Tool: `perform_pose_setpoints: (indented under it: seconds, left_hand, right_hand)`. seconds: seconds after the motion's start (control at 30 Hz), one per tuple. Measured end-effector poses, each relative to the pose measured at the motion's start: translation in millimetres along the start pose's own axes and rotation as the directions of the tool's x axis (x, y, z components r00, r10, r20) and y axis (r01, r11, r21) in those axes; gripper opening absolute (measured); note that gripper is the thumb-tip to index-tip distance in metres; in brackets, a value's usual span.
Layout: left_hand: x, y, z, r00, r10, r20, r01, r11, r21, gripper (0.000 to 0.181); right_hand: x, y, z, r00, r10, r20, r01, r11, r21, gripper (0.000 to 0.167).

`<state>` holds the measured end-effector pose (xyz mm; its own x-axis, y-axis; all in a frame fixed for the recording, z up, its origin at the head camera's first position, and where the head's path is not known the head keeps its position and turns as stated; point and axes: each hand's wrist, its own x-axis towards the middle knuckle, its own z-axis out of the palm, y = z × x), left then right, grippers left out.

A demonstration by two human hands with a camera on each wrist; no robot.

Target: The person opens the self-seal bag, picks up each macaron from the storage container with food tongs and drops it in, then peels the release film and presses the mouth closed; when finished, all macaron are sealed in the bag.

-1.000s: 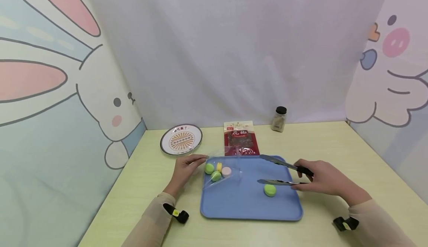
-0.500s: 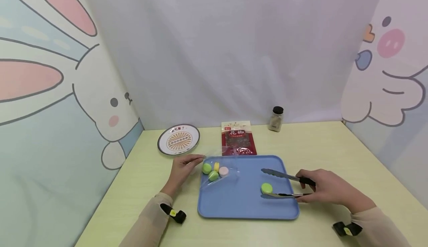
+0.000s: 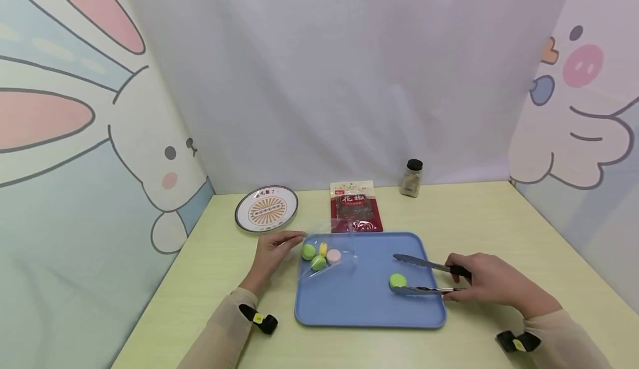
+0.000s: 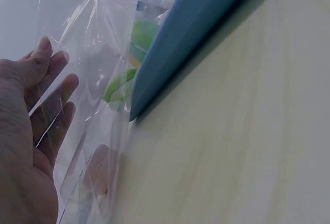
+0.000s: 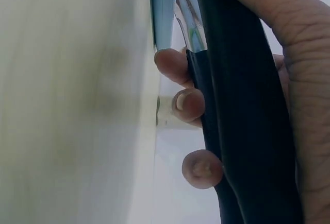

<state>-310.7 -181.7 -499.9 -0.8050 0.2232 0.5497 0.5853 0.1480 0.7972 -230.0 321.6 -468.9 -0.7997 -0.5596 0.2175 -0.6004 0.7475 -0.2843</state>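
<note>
Head view: at lower centre, the left hand [image 3: 272,251] pinches a clear bag [image 3: 344,245] of macarons [image 3: 318,262] over a blue tray [image 3: 364,311]; well apart, lower right, the right hand [image 3: 491,280] grips spread tongs [image 3: 421,261], a lone green macaron [image 3: 397,281] between their tips. Left wrist: fingers [image 4: 64,86] on plastic, left edge. Right wrist: black handles [image 5: 247,100] gripped, right half.

- Left hand [image 3: 273,253]: beside tray's [image 3: 369,309] far left corner; thumb and index pinch bag [image 4: 98,54], other fingers apart, loosely bent.
- Right hand [image 3: 486,280]: just right of tray; fingers curled on tongs [image 3: 421,261], thumb on near handle, set apart.
- Left forearm [image 3: 219,327]: sleeved, angles up from tray's near left.
- Right forearm [image 3: 571,333]: sleeved, angles in from tray's near right.
</note>
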Motion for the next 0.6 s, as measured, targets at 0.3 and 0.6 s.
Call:
perform_pose_setpoints:
  seconds: [0.3,0.6]
  left_hand:
    - [0.1,2.4,-0.5,1.000,-0.016,0.001,0.016,1.000,-0.009,0.014]
    - [0.0,0.6,-0.2,1.000,0.000,0.010,0.000,1.000,-0.015,0.015]
  right_hand:
    - [3.0,-0.6,-0.4,0.995,-0.101,0.003,0.100,0.987,0.125,0.027]
    - [3.8,-4.0,-2.1,0.995,-0.100,-0.003,0.100,0.989,0.113,0.024]
